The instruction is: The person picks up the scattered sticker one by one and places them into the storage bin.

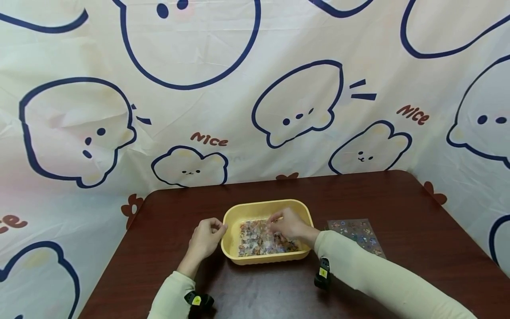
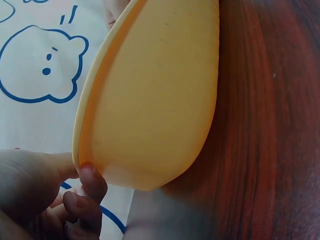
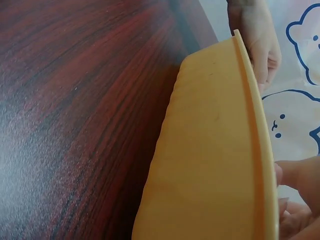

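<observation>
A yellow plastic basin (image 1: 235,259) stands on the table, with many small, multicoloured printed pieces (image 1: 255,241) spread over its bottom. At its left end, my left hand (image 1: 208,237) pinches the rim between thumb and fingertip, as the left wrist view shows with the hand (image 2: 55,195) beside the basin wall (image 2: 155,100). My right hand (image 1: 290,223) reaches into the basin above the pieces, its fingers bent downward. Whether a piece sits between those fingertips is not clear. In the right wrist view, the basin's side (image 3: 210,140) hides much of the right hand (image 3: 300,195).
A clear flat sheet or bag (image 1: 356,235) with small colourful bits lies right of the basin, partly behind the right sleeve (image 1: 358,266). The dark reddish-brown table (image 1: 179,204) meets a cartoon-printed cloth (image 1: 199,110) at the back and sides.
</observation>
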Demonstrator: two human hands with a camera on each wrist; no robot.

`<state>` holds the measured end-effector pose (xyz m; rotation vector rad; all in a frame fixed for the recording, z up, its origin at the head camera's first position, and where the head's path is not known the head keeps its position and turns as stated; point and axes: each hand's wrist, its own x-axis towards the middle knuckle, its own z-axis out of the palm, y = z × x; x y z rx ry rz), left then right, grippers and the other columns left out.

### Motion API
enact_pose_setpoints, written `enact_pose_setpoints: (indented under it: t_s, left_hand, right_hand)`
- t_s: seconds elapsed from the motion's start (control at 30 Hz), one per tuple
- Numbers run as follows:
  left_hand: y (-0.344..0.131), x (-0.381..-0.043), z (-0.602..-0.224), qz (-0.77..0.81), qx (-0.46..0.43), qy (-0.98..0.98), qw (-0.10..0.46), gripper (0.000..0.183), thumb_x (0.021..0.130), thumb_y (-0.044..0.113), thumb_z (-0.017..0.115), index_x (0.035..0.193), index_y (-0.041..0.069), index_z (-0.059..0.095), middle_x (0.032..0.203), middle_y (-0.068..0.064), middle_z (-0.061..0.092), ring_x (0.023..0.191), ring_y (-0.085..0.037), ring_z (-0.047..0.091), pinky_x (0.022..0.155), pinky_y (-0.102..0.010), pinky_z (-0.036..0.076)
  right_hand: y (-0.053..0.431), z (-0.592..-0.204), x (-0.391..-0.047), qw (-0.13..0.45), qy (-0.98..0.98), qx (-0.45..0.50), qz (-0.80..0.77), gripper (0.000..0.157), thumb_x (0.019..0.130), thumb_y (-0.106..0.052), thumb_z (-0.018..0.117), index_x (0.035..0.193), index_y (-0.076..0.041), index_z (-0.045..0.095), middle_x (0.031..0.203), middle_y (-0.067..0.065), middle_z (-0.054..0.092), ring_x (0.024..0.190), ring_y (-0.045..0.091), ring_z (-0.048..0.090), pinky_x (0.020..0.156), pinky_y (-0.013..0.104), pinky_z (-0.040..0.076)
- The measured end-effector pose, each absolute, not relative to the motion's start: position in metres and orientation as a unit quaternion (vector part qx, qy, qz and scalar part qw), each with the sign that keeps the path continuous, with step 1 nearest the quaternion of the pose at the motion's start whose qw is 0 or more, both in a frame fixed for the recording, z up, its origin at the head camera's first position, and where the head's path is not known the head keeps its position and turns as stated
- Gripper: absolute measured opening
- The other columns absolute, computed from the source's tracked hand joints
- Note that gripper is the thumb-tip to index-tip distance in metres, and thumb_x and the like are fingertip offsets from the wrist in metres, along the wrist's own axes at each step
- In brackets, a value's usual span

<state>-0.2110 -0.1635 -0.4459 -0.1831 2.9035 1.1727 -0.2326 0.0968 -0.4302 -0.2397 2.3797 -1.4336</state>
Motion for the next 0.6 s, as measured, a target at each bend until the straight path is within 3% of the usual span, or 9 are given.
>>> enact_pose_setpoints:
  t_s: [0.2, 0.43, 0.53, 0.6]
  left_hand:
    - [-0.1631, -0.2108, -0.4450, 0.370, -0.055, 0.927, 0.005, 0.021, 0.097, 0.032, 0.065, 0.087, 0.013, 0.067, 0.060, 0.004, 0.057, 0.055, -0.014, 0.050, 0.053, -0.030, 0.036]
    - [-0.1625, -0.2101, -0.4437, 0.368, -0.057, 0.928, 0.008, 0.020, 0.097, 0.031, 0.065, 0.087, 0.013, 0.067, 0.059, 0.004, 0.056, 0.054, -0.013, 0.049, 0.053, -0.030, 0.036]
    - [-0.1625, -0.2101, -0.4437, 0.368, -0.058, 0.928, 0.010, 0.020, 0.097, 0.031, 0.065, 0.087, 0.013, 0.067, 0.059, 0.004, 0.056, 0.054, -0.014, 0.049, 0.054, -0.030, 0.036]
    - [-0.1625, -0.2100, -0.4437, 0.368, -0.058, 0.928, 0.008, 0.021, 0.097, 0.031, 0.065, 0.087, 0.014, 0.067, 0.059, 0.004, 0.056, 0.055, -0.014, 0.049, 0.054, -0.030, 0.036]
  right_hand:
    - [0.0968, -0.4329, -0.2337, 0.187, 0.857, -0.102, -0.469, 0.034, 0.099, -0.018, 0.063, 0.125, 0.003, 0.067, 0.064, 0.011, 0.069, 0.037, 0.006, 0.030, 0.040, 0.023, 0.028]
    - [0.0961, -0.4317, -0.2314, 0.205, 0.878, -0.105, -0.420, 0.055, 0.101, -0.029, 0.062, 0.142, 0.005, 0.051, 0.087, 0.007, 0.076, 0.039, 0.010, 0.045, 0.042, 0.026, 0.042]
    - [0.0957, -0.4315, -0.2303, 0.202, 0.884, -0.111, -0.407, 0.045, 0.101, -0.030, 0.062, 0.132, 0.002, 0.061, 0.079, 0.007, 0.074, 0.038, 0.009, 0.042, 0.041, 0.025, 0.039]
    - [0.0953, -0.4314, -0.2298, 0.194, 0.890, -0.118, -0.396, 0.032, 0.101, -0.032, 0.061, 0.111, -0.002, 0.070, 0.073, 0.005, 0.071, 0.038, 0.008, 0.038, 0.041, 0.024, 0.036]
